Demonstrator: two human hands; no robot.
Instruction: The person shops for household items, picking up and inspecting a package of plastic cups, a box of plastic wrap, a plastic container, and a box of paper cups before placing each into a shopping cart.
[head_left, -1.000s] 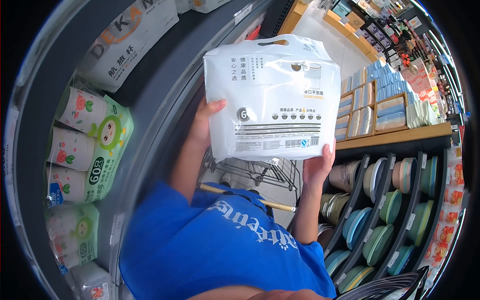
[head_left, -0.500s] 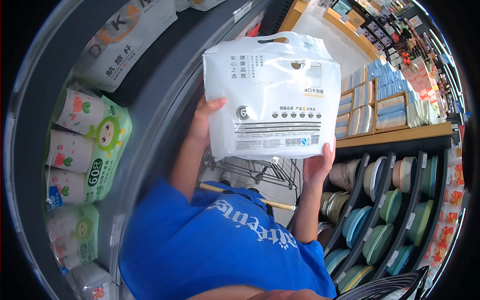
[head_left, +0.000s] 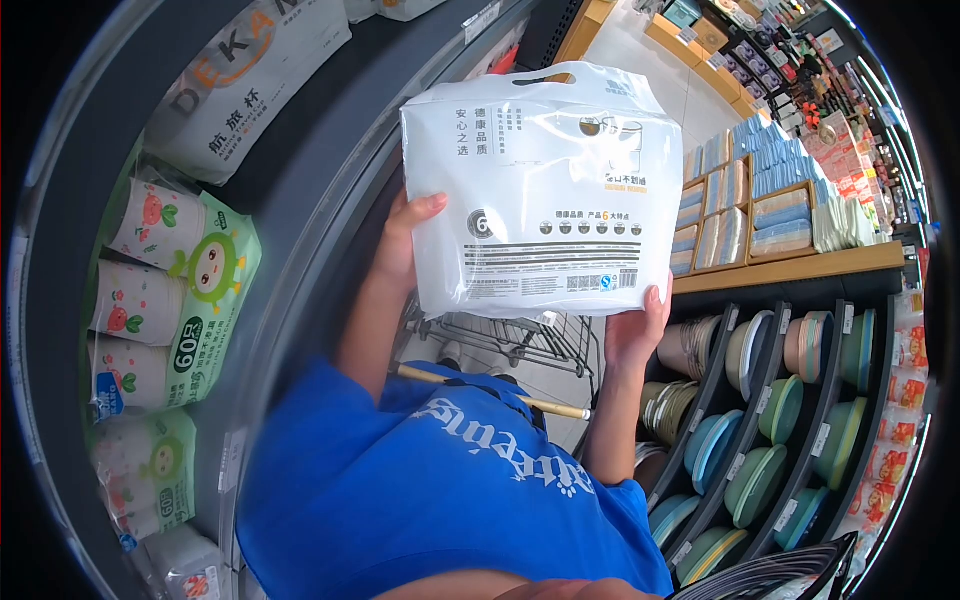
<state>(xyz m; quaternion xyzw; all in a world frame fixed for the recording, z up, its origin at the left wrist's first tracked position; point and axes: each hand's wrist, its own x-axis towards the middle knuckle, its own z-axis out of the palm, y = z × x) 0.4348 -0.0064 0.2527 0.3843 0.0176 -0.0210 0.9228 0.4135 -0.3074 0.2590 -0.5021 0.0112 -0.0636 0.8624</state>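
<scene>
A large white plastic pack of paper cups (head_left: pixel 540 230) is held up in front of me. Its printed side faces me, with black and orange lettering, a cup drawing and a cut-out handle at the top. My left hand (head_left: pixel 402 235) grips the left edge, thumb on the front. At the lower right corner, my right hand (head_left: pixel 640 325) supports the pack, fingertips showing on its front and the rest of the fingers behind it. Both hands are closed on the pack.
To my left, a dark shelf (head_left: pixel 330 190) carries a white cup pack (head_left: pixel 250 90) and green-and-white cup packs (head_left: pixel 185 300). A wire shopping cart (head_left: pixel 520 340) stands below the pack. On the right are racks of bowls (head_left: pixel 755 485) and folded towels (head_left: pixel 785 220) above.
The pack has tilted very slightly, its upper left corner shifting a little left. Both hands keep their hold, with almost no other movement.
</scene>
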